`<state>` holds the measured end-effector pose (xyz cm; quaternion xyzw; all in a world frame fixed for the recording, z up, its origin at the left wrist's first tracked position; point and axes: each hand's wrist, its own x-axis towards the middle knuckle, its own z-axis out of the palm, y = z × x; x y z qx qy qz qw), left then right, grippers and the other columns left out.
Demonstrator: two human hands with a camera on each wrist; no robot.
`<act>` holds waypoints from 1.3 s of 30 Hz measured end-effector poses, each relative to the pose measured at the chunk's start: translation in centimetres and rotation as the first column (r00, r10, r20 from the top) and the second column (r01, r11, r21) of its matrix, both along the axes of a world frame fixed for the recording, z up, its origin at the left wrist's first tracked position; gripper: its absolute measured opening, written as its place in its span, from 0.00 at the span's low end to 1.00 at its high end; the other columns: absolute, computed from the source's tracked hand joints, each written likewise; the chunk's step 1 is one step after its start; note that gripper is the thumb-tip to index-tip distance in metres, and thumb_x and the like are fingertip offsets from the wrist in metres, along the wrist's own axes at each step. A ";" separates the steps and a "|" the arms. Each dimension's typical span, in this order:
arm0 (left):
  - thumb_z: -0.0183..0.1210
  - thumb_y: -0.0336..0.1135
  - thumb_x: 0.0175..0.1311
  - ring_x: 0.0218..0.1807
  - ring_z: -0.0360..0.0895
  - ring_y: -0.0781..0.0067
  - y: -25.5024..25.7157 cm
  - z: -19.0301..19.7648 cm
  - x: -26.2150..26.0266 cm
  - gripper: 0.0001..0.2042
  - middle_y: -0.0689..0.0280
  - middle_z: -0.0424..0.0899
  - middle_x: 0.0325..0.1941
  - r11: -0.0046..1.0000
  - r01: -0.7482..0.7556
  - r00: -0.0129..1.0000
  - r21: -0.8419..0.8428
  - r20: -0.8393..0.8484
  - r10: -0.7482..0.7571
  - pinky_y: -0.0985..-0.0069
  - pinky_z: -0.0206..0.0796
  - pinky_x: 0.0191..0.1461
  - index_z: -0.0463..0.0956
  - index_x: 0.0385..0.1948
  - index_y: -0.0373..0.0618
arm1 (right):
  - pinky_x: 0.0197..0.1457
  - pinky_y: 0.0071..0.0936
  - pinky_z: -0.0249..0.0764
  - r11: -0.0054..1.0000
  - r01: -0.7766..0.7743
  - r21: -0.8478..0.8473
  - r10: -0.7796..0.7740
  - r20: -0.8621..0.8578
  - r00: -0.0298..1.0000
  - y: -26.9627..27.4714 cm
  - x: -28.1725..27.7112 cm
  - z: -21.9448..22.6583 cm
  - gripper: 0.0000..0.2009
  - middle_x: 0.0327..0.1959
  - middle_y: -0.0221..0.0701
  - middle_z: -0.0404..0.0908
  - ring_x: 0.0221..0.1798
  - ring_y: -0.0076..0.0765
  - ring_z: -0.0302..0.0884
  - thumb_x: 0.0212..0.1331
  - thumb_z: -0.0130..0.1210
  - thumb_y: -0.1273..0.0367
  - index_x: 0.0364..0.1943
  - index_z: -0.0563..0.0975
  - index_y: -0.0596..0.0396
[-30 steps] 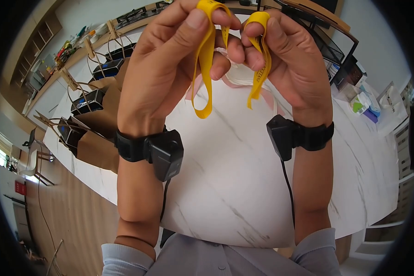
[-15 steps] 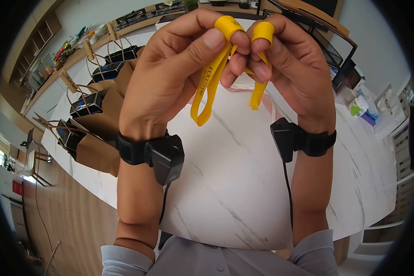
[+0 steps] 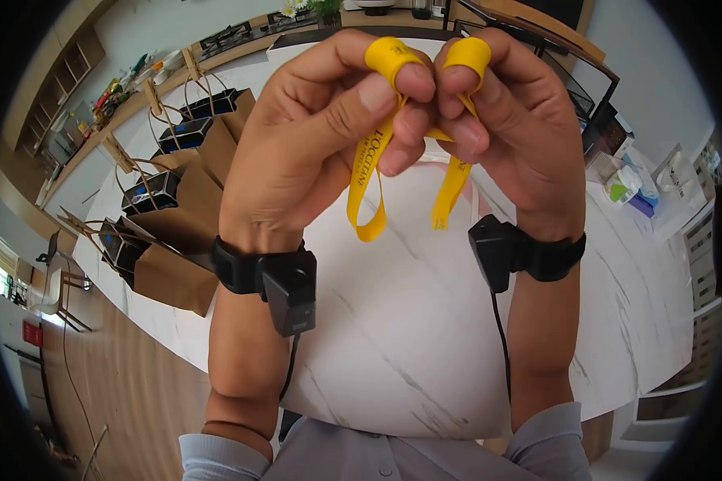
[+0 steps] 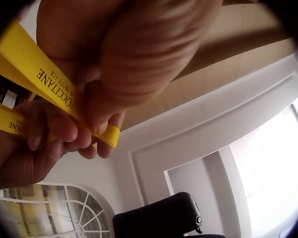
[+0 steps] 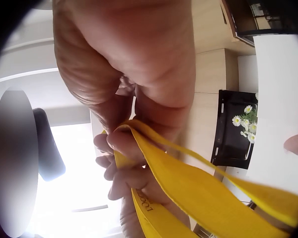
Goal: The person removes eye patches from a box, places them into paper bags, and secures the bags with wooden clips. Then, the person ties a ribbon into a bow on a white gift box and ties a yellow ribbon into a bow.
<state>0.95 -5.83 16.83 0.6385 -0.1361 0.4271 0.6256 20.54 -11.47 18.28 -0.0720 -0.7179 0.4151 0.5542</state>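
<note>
A yellow ribbon point(image 3: 369, 168) printed with dark lettering is held up over the table between both hands. My left hand point(image 3: 293, 144) pinches it between thumb and fingers, with a band of it looped over the index finger and a longer loop hanging below. Close beside it, my right hand point(image 3: 529, 140) pinches another part, also looped over the index finger, and a cut end hangs down. The fingertips nearly meet. In the left wrist view the lettered ribbon point(image 4: 54, 87) runs between the hands; in the right wrist view the ribbon point(image 5: 184, 183) trails broadly toward the camera.
Below is a white marble-patterned table point(image 3: 393, 337). Several brown paper bags point(image 3: 176, 276) with dark boxes and wooden clothespins on their handles line the left side. A clear container point(image 3: 630, 188) and a white bag point(image 3: 678, 196) stand at the right. Something pink point(image 3: 477, 192) lies behind the hands.
Both hands have come lower and closer together. The left hand's ribbon loop has swung round, showing its lettering, and the ribbon is looped over both index fingers throughout.
</note>
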 end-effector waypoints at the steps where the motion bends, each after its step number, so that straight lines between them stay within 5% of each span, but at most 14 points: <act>1: 0.59 0.33 0.74 0.35 0.78 0.77 0.0 0.2 0.0 0.08 0.58 0.80 0.50 1.000 0.029 0.999 0.011 -0.014 -0.029 0.79 0.72 0.35 0.78 0.49 0.43 | 0.32 0.16 0.68 0.998 0.058 -0.022 -0.059 -0.053 0.997 -0.2 -0.4 0.0 0.09 0.33 0.28 0.78 0.30 0.16 0.71 0.75 0.55 0.65 0.44 0.78 0.57; 7: 0.61 0.29 0.71 0.35 0.80 0.66 0.0 -0.7 0.4 0.07 0.54 0.79 0.49 0.984 0.177 0.978 0.006 0.108 -0.176 0.70 0.74 0.41 0.82 0.43 0.35 | 0.26 0.17 0.69 0.997 0.043 -0.064 -0.047 -0.077 0.996 -0.7 -0.6 -0.3 0.10 0.30 0.34 0.79 0.22 0.20 0.72 0.71 0.60 0.65 0.39 0.77 0.58; 9: 0.63 0.29 0.70 0.39 0.81 0.65 -0.5 -0.3 -0.2 0.06 0.55 0.78 0.49 0.990 0.120 0.990 0.078 0.059 -0.125 0.68 0.75 0.45 0.84 0.39 0.35 | 0.30 0.16 0.74 1.000 -0.002 -0.028 0.002 -0.011 1.000 -0.9 0.1 -0.2 0.11 0.33 0.34 0.85 0.28 0.21 0.79 0.71 0.61 0.66 0.45 0.81 0.62; 15: 0.65 0.28 0.68 0.44 0.81 0.65 -1.6 0.5 -0.7 0.06 0.58 0.78 0.46 0.996 0.031 0.999 0.089 0.035 -0.034 0.66 0.76 0.48 0.85 0.37 0.33 | 0.33 0.17 0.75 0.995 -0.073 -0.070 0.071 -0.022 0.997 -2.1 0.2 0.6 0.09 0.35 0.34 0.85 0.29 0.20 0.79 0.72 0.59 0.67 0.43 0.80 0.61; 24: 0.64 0.24 0.67 0.36 0.84 0.64 -2.4 0.3 0.7 0.04 0.57 0.81 0.37 0.979 0.102 0.993 -0.178 0.079 -0.089 0.72 0.73 0.36 0.80 0.39 0.37 | 0.37 0.16 0.71 0.997 0.020 -0.071 -0.017 0.043 0.999 -2.5 0.5 1.2 0.09 0.33 0.30 0.80 0.31 0.18 0.73 0.75 0.55 0.67 0.45 0.77 0.61; 32: 0.64 0.24 0.68 0.35 0.85 0.65 -2.1 0.6 -0.1 0.05 0.57 0.83 0.37 0.986 0.049 0.999 -0.159 0.007 -0.048 0.74 0.75 0.36 0.79 0.40 0.36 | 0.40 0.19 0.70 0.990 -0.131 -0.056 0.132 0.021 0.991 -1.4 0.6 0.3 0.10 0.39 0.29 0.77 0.33 0.19 0.70 0.78 0.50 0.66 0.44 0.76 0.60; 35: 0.63 0.24 0.69 0.35 0.84 0.68 -2.4 1.6 -0.9 0.05 0.58 0.84 0.36 0.989 -0.054 0.994 -0.134 -0.102 0.041 0.75 0.76 0.39 0.78 0.40 0.34 | 0.40 0.20 0.70 0.995 0.014 -0.099 -0.006 0.080 0.997 -1.6 0.1 0.7 0.13 0.45 0.35 0.73 0.32 0.18 0.68 0.78 0.49 0.63 0.41 0.73 0.59; 39: 0.62 0.25 0.70 0.35 0.83 0.71 -2.7 2.0 -1.3 0.05 0.58 0.83 0.36 0.994 -0.087 0.989 -0.062 -0.121 0.079 0.75 0.76 0.40 0.78 0.42 0.32 | 0.41 0.19 0.68 0.991 -0.073 -0.116 0.081 0.062 0.995 -0.9 0.1 0.1 0.15 0.39 0.28 0.74 0.35 0.20 0.68 0.79 0.47 0.61 0.47 0.75 0.61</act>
